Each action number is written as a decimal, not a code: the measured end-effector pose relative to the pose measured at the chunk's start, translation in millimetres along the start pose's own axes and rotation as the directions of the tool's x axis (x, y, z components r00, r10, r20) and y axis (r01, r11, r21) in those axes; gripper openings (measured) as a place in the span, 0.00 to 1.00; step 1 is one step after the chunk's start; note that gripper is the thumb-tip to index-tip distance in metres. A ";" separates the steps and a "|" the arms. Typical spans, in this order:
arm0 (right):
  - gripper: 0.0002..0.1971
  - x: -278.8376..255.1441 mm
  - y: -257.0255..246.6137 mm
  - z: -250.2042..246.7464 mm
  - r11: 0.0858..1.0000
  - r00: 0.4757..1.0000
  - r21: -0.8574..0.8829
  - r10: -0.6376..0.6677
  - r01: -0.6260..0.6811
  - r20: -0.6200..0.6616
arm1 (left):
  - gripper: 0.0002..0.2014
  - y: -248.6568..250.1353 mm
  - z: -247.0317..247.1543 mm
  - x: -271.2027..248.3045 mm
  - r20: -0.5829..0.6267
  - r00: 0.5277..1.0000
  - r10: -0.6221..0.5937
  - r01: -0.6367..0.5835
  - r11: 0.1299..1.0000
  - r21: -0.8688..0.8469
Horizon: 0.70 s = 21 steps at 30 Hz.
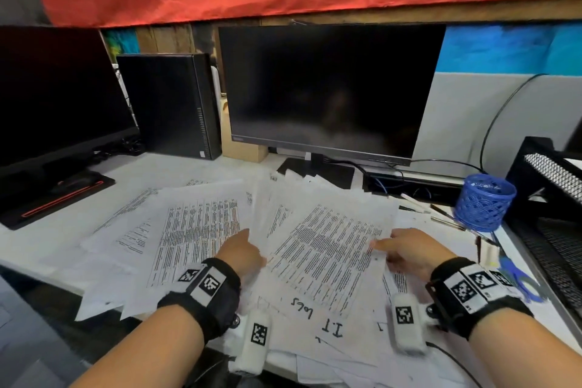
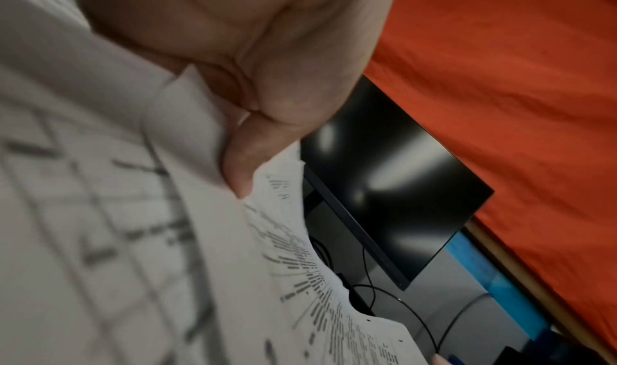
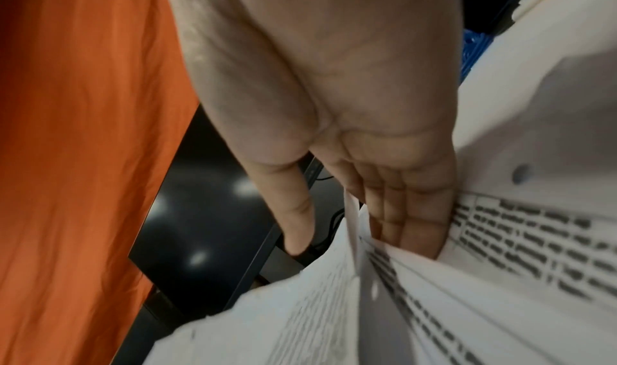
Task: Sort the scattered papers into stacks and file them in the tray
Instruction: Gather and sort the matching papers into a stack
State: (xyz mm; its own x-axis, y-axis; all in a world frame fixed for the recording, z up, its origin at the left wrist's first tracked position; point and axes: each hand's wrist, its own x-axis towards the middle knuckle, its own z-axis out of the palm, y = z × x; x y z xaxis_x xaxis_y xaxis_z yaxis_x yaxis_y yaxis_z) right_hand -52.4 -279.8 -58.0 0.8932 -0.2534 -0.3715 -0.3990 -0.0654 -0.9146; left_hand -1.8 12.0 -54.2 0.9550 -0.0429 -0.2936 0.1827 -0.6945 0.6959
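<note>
Printed sheets lie scattered (image 1: 195, 224) across the white desk. Raised a little above them is a fanned bundle of printed sheets (image 1: 327, 249), held at both side edges. My left hand (image 1: 252, 246) pinches the bundle's left edge; in the left wrist view my left hand (image 2: 240, 183) has thumb and fingers closed on the paper (image 2: 293, 252). My right hand (image 1: 389, 246) grips the right edge. In the right wrist view my right hand (image 3: 354, 246) has its fingers (image 3: 410, 220) slipped between the sheets (image 3: 501, 252), thumb on the other side. The black mesh tray (image 1: 551, 230) stands at the far right.
A dark monitor (image 1: 327, 88) stands behind the papers, with a black PC tower (image 1: 170, 104) and a second monitor (image 1: 53, 98) to the left. A blue pen cup (image 1: 485, 201), pens and blue scissors (image 1: 519, 277) sit between the papers and the tray. A sheet marked "I.T logs" (image 1: 318, 318) lies near me.
</note>
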 end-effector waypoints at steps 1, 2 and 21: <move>0.09 1.4 -0.7 1.5 1.000 1.000 0.028 -0.003 0.003 -0.018 | 0.25 -0.8 1.0 -0.7 -0.033 0.999 0.026 -0.028 0.998 -0.059; 0.06 0.3 -2.5 3.0 0.999 1.000 0.044 -0.001 0.002 -0.030 | 0.22 -1.5 1.8 -1.5 -0.063 0.997 0.048 -0.055 0.992 -0.112; 0.27 -64.4 -87.1 -10.6 0.830 0.852 0.293 -0.517 0.475 0.082 | 0.41 50.8 -56.3 -26.2 -0.035 0.887 0.460 -0.403 0.736 -0.544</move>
State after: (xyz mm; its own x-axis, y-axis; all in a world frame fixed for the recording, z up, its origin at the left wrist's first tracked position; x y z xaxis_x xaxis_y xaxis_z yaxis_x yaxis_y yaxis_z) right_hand -77.4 -268.1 47.4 0.9843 -0.1034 0.1432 0.1543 0.1083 -0.9821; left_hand -4.4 18.2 25.7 0.9397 -0.3320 0.0824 -0.1229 -0.1031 0.9870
